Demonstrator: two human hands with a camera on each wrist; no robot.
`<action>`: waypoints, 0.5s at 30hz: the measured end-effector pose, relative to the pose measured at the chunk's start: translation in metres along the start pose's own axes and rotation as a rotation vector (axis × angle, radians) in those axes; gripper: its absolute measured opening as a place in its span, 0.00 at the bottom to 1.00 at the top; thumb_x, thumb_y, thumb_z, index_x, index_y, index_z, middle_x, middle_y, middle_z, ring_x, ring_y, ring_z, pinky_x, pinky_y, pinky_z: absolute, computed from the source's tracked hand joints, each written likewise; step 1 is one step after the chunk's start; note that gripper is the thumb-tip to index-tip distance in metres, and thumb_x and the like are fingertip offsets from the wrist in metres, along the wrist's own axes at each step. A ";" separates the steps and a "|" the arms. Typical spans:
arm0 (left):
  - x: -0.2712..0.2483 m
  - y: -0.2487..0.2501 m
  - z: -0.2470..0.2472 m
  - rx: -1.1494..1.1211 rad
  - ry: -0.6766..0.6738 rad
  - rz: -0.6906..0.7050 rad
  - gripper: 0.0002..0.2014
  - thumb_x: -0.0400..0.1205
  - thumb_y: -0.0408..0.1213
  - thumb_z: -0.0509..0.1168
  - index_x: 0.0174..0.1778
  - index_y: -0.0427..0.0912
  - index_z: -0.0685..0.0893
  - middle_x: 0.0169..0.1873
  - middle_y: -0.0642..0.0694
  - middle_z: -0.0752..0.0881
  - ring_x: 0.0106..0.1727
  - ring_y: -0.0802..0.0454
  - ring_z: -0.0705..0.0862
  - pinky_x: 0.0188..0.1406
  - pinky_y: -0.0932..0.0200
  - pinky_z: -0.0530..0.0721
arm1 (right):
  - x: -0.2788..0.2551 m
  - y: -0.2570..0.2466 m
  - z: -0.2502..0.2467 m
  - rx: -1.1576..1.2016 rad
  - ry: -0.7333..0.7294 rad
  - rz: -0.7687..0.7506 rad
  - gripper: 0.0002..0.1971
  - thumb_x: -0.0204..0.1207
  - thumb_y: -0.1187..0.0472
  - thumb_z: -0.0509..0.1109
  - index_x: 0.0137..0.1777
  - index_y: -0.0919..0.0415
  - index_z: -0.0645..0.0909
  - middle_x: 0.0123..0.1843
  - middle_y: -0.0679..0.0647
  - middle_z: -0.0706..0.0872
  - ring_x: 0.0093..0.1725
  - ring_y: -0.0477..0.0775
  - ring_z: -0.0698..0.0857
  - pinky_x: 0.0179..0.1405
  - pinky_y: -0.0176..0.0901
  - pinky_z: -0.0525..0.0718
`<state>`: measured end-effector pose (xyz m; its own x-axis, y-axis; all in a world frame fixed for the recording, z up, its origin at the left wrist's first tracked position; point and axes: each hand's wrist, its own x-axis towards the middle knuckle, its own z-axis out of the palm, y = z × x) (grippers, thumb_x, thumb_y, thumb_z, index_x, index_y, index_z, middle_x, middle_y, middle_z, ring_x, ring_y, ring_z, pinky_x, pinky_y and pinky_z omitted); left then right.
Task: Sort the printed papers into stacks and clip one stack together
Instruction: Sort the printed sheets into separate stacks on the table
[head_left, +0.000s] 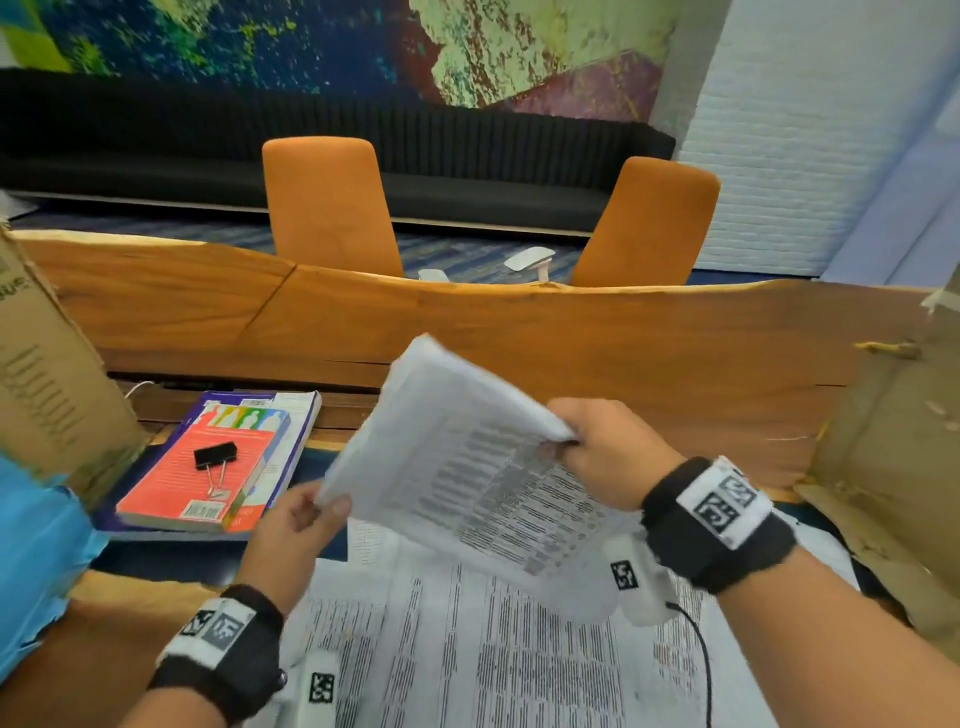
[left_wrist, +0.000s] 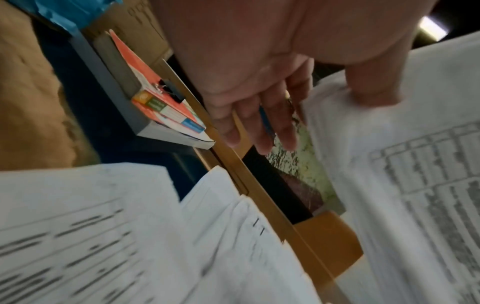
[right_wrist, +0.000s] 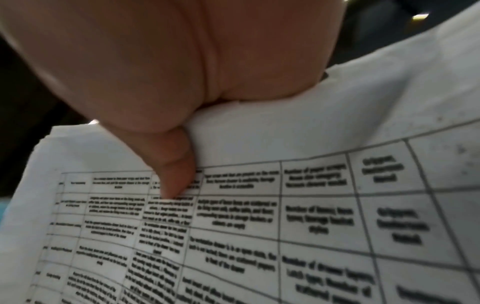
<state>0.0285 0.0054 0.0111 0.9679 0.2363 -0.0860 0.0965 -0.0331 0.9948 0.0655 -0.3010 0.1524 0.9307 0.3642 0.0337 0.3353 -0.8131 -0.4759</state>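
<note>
Both hands hold a thin stack of printed papers (head_left: 467, 467) tilted above the table. My right hand (head_left: 597, 452) pinches its right edge, the thumb pressing on the printed table (right_wrist: 233, 205). My left hand (head_left: 306, 514) pinches the stack's lower left corner (left_wrist: 389, 144) with the thumb on top. More printed sheets (head_left: 467, 649) lie spread flat on the table under the hands (left_wrist: 103, 236). A black binder clip (head_left: 215, 457) rests on a red book (head_left: 197, 483), left of the hands and untouched (left_wrist: 168, 88).
The red book sits on a larger purple book (head_left: 291, 447). A cardboard box (head_left: 47, 374) and blue plastic (head_left: 36, 561) stand at the left, torn cardboard (head_left: 893, 467) at the right. Two orange chairs (head_left: 332, 208) stand beyond the wooden table's far edge (head_left: 571, 332).
</note>
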 end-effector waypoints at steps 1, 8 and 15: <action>0.003 0.005 0.001 -0.061 -0.011 -0.011 0.17 0.75 0.42 0.76 0.58 0.46 0.84 0.50 0.46 0.91 0.57 0.47 0.86 0.62 0.44 0.81 | -0.001 0.007 -0.001 0.144 0.049 0.019 0.10 0.79 0.66 0.69 0.37 0.54 0.76 0.30 0.47 0.78 0.28 0.48 0.74 0.30 0.46 0.72; -0.006 0.042 0.070 -0.365 -0.118 -0.066 0.20 0.72 0.41 0.77 0.59 0.44 0.85 0.53 0.43 0.92 0.58 0.41 0.88 0.57 0.44 0.85 | -0.009 0.008 0.063 0.707 0.305 0.240 0.08 0.82 0.66 0.68 0.58 0.57 0.83 0.51 0.55 0.90 0.50 0.59 0.87 0.50 0.53 0.89; -0.023 0.049 0.091 -0.207 -0.054 0.116 0.18 0.76 0.19 0.65 0.55 0.45 0.84 0.41 0.55 0.92 0.46 0.57 0.90 0.40 0.63 0.86 | -0.020 -0.008 0.114 0.834 0.590 0.264 0.18 0.78 0.73 0.67 0.53 0.46 0.75 0.44 0.44 0.85 0.41 0.37 0.85 0.37 0.33 0.82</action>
<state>0.0320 -0.0898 0.0573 0.9813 0.1899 0.0324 -0.0604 0.1439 0.9877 0.0282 -0.2504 0.0554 0.9582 -0.2393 0.1565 0.1137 -0.1834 -0.9764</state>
